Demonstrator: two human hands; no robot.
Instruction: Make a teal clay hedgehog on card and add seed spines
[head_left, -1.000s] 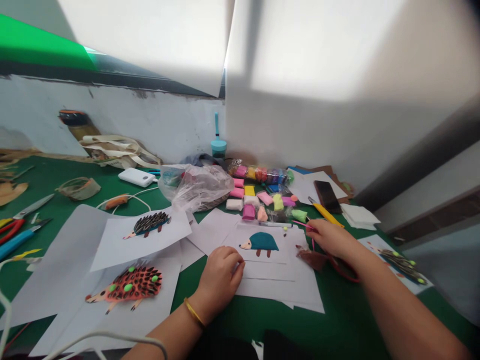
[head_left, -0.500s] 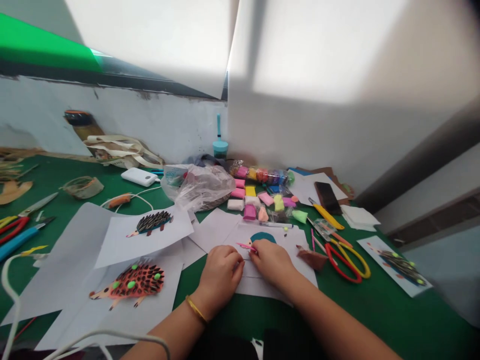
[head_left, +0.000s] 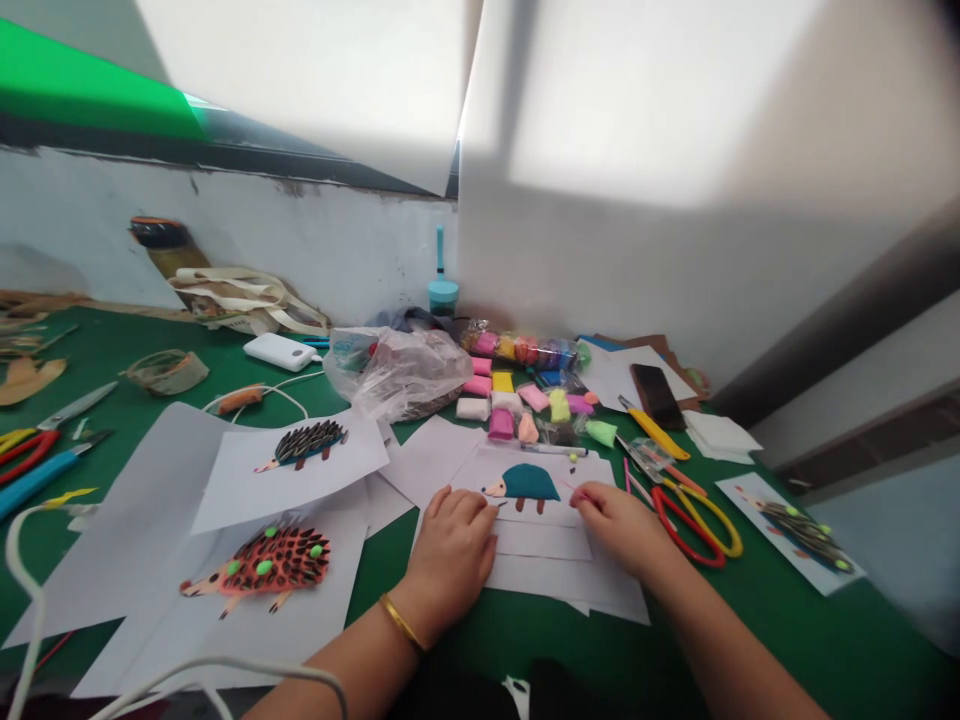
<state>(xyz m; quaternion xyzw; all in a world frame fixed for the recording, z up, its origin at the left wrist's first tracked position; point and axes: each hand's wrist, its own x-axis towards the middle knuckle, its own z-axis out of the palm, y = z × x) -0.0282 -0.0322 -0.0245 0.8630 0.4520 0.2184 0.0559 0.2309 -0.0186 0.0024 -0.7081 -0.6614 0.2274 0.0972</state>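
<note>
A hedgehog figure (head_left: 529,482) with a teal body, pale face and brown legs lies on a white sheet (head_left: 540,540) in front of me. My left hand (head_left: 454,540) rests on the left part of that sheet, fingers stretched out, just left of and below the face. A tiny dark sliver lies by its fingertips. At the sheet's right side, my right hand (head_left: 619,520) pinches a thin pink stick, mostly hidden by the fingers. Near the sheet's top lie a pen (head_left: 553,450), a small yellow-green ball (head_left: 574,457) and a dark speck.
Several coloured clay packets (head_left: 501,424) lie behind the sheet, beside a plastic bag (head_left: 397,370). Red-and-yellow scissors (head_left: 686,530), a yellow cutter (head_left: 656,432) and a phone (head_left: 657,395) are at right. Other hedgehog pictures (head_left: 259,565) lie at left; a white cable (head_left: 225,665) crosses the front left.
My right hand has moved right, away from the hedgehog's face, carrying the pink stick, and now covers the brown piece there. My left hand has flattened onto the paper. The hedgehog shows fully.
</note>
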